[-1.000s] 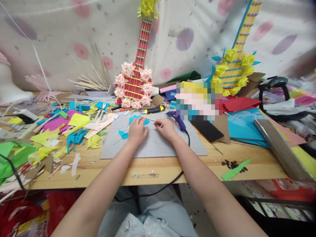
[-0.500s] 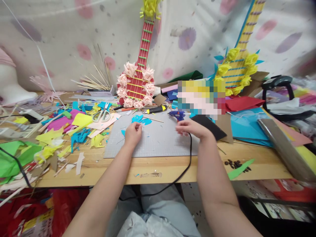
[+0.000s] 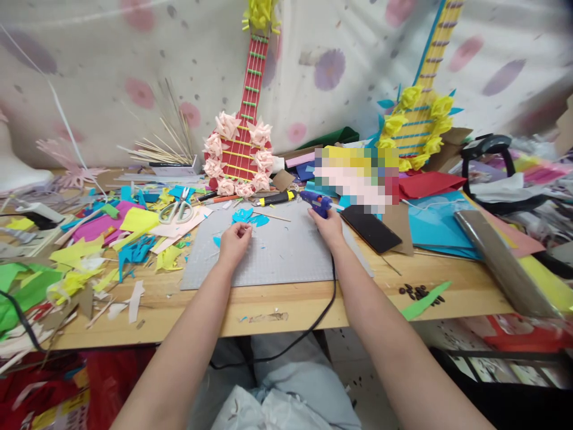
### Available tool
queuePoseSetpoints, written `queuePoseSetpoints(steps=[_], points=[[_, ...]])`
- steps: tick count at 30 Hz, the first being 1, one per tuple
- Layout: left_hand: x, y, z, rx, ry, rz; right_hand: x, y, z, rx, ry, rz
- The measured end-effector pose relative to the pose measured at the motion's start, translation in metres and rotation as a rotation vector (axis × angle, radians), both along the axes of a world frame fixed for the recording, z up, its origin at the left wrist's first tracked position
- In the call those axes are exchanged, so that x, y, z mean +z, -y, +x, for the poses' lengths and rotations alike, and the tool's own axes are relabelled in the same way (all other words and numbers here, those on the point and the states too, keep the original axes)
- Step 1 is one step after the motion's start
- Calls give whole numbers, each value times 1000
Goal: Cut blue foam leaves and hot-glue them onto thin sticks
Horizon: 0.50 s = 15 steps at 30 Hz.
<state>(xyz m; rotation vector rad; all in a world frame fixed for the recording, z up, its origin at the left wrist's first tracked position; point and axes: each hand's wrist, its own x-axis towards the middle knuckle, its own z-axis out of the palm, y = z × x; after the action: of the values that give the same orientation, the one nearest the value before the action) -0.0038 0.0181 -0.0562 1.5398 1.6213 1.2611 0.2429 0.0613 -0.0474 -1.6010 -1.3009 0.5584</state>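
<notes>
My right hand (image 3: 330, 228) is closed round the handle of a blue glue gun (image 3: 319, 203) at the right back part of the grey cutting mat (image 3: 286, 263). Its black cord hangs down past the table's front edge. On the mat's left half, my left hand (image 3: 234, 243) is closed, thumb and fingertips pinched together. What sits between those fingertips is too small to make out. Blue paper leaf shapes (image 3: 250, 217) lie just beyond that hand, and a thin wooden stick (image 3: 273, 215) rests close by.
Scissors (image 3: 178, 209) and coloured paper scraps (image 3: 107, 230) cover the left side. A red paper guitar (image 3: 242, 152) and a yellow one (image 3: 409, 137) stand at the back. A utility knife (image 3: 278, 198), a black phone-like slab (image 3: 371, 229) and dark beads (image 3: 418, 292) lie around the mat.
My right hand has turned, reached forward and taken hold of the glue gun, which is now slightly tilted. My left hand stays pinched in about the same place. The view has shifted slightly.
</notes>
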Motion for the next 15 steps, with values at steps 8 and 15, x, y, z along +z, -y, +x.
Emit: queuePoseSetpoints(steps=[8,15], points=[[2,1,2,34,6,-4,4,23,-34,459,-148,-138],[-1,0,2,55,-27,9,-1,22,-39,480,-41,-156]])
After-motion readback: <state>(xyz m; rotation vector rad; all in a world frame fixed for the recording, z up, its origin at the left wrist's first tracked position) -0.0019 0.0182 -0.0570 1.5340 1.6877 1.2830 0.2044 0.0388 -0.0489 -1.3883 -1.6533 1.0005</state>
